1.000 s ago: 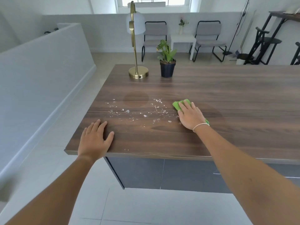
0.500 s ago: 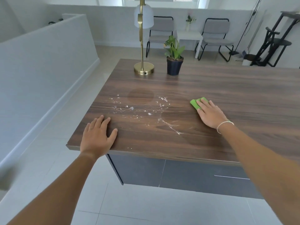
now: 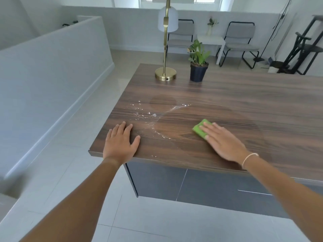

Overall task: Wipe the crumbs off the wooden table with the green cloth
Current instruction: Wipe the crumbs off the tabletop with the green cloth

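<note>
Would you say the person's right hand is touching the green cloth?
Touching. The head view shows the right hand pressed flat on the green cloth, fingers overlapping it on the wooden table.

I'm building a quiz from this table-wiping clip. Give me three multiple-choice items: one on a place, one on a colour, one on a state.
1. Where do most of the crumbs lie?
A. Between the two hands and further back
B. Right of the plant pot
C. On the floor

2. What colour is the lamp's base?
A. Black
B. Gold
C. White

3. How is the left hand?
A. Gripping the cloth
B. Raised off the table
C. Flat and open on the table

Answers:
1 A, the crumbs sit between the left hand and right hand.
2 B, the lamp's base is shiny gold.
3 C, it lies spread near the wooden table corner; the right hand presses the green cloth.
</note>
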Motion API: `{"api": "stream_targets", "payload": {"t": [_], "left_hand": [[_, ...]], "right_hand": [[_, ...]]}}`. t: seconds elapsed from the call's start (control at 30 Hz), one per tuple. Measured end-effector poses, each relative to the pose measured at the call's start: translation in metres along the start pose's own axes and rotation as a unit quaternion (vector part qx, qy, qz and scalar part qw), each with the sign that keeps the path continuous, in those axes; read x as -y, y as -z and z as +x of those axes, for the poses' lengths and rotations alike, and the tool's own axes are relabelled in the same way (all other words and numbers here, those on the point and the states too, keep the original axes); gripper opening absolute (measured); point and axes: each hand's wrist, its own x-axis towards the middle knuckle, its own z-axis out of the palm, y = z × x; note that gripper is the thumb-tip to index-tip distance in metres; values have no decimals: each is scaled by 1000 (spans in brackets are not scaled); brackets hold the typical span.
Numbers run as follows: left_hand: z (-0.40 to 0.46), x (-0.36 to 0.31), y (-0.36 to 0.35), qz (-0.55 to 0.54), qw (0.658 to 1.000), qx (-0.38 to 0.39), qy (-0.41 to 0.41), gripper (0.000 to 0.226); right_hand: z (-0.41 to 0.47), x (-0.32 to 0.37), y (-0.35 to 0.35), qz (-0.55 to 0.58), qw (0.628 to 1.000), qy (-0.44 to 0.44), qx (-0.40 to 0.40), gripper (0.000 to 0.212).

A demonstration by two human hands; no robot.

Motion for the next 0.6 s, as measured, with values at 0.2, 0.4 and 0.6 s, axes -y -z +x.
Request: {"api": "stream_targets", "payload": {"t": [0.2,0.4,0.6], "left_hand": [[1,1,-1,1,1000,-5,-2,59],[0,2,1,-2,1000,12,-9,60],[-1,0,4,5,1000,20,-17,60]], "right_hand": [[61,52,-3,-14,994,-110,0,51],[-10,117,-33,-1,997,77,-18,50],[-34,11,-1,11,992,-122,8,48]]}}
